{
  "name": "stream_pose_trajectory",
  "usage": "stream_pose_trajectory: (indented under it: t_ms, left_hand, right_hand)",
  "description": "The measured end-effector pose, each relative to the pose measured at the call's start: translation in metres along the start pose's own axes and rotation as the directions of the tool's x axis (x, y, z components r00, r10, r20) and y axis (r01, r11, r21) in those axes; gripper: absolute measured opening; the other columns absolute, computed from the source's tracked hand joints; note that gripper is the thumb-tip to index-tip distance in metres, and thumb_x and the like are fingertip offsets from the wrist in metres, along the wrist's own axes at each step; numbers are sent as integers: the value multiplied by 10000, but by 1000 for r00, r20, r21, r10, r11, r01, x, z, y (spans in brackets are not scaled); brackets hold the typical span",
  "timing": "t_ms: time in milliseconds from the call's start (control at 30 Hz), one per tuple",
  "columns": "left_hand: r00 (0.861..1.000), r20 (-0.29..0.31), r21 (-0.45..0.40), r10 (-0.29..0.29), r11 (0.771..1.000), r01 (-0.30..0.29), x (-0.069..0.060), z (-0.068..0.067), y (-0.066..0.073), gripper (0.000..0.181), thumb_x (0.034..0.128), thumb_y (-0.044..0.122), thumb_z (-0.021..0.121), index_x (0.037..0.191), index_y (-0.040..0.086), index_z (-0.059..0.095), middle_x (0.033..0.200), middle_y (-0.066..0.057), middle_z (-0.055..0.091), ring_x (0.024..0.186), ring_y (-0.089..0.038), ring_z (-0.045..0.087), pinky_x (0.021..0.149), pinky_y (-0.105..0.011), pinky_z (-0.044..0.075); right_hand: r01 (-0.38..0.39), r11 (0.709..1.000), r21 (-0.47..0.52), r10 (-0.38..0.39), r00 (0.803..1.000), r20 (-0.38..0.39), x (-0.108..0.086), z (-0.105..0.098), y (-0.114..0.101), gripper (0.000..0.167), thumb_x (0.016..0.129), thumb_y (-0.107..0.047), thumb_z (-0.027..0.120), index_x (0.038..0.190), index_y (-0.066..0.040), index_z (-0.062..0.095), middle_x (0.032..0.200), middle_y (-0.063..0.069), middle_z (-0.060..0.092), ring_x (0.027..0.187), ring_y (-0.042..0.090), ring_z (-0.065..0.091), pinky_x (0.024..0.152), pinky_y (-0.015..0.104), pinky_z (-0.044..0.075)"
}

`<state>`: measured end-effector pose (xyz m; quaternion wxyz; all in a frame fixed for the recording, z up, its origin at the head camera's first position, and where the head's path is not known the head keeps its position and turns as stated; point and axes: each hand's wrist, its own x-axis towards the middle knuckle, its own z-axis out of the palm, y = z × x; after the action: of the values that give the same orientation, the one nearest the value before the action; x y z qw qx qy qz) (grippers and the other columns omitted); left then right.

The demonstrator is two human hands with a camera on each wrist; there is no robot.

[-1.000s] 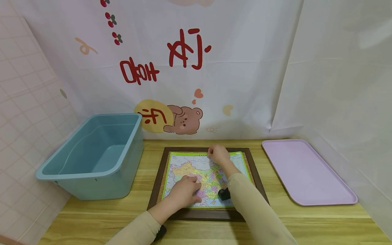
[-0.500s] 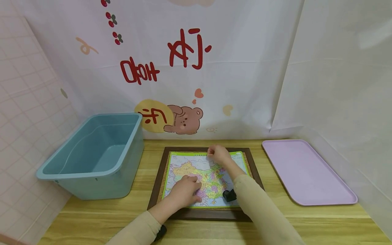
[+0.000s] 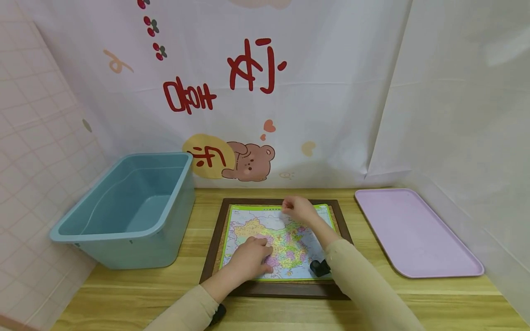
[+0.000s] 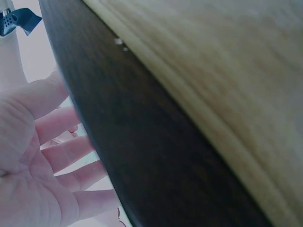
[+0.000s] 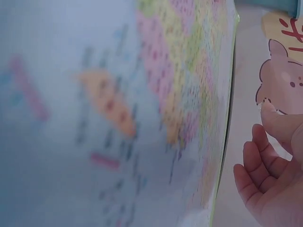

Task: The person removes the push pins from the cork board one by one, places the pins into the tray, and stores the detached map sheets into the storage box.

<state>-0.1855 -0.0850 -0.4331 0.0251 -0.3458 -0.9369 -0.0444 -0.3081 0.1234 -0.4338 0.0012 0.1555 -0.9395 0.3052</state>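
Note:
A colourful printed map (image 3: pixel 250 227) with a green border lies on a cork board, a strip of which shows inside a dark brown wooden frame (image 3: pixel 285 289). My left hand (image 3: pixel 250 258) rests on the map's lower left part, fingers extended; the left wrist view shows its palm beside the frame's dark edge. At the map's top edge, right of centre, my right hand (image 3: pixel 300 209) has its fingers curled. In the right wrist view, its thumb (image 5: pixel 279 120) pinches a small clear thing (image 5: pixel 260 108), too small to make out. The index fingertip is hidden there.
A blue plastic tub (image 3: pixel 165 225) stands to the left on the wooden table (image 3: pixel 414 303). On the right lies a flat pink tray (image 3: pixel 414 230). A printed white cloth (image 3: pixel 331 101) hangs behind. A black wrist camera (image 3: pixel 319 268) sits beneath my right sleeve.
My right forearm and wrist have swung outward to the right while the hand stays at the map's top edge, shifted only slightly. The left hand and map have not moved.

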Motion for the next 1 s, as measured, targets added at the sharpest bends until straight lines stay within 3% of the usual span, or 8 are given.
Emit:
stream_pose_trajectory:
  t_ms: [300, 733, 1000]
  left_hand:
    - [1000, -2, -10, -2, 1000, 2, -1, 1, 0, 400, 795, 407, 815, 1073, 129, 746, 1126, -67, 668, 950, -271, 610, 743, -359, 546]
    - [1000, -4, -1, -5, 1000, 5, -2, 2, 1, 439, 814, 420, 791, 1135, 125, 739, 1210, -95, 657, 1027, -305, 612, 785, -365, 552]
    - [1000, -15, -2, -6, 1000, 6, -2, 2, 0, 424, 814, 417, 795, 1118, 127, 744, 1163, -70, 666, 995, -289, 612, 767, -355, 547]
  right_hand:
    - [12, 1000, 12, -12, 1000, -3, -10, -8, 5, 158, 974, -166, 656, 837, -149, 579, 745, -13, 537, 653, 159, 480, 638, 340, 401]
    - [130, 991, 14, -129, 991, -42, -34, -29, 18, 122, 958, -113, 662, 854, -124, 598, 756, -24, 552, 639, 151, 463, 630, 345, 402]
    - [121, 993, 14, -120, 990, -68, -43, -44, 31, 129, 949, -104, 669, 844, -131, 599, 743, -27, 548, 628, 154, 456, 617, 340, 400]
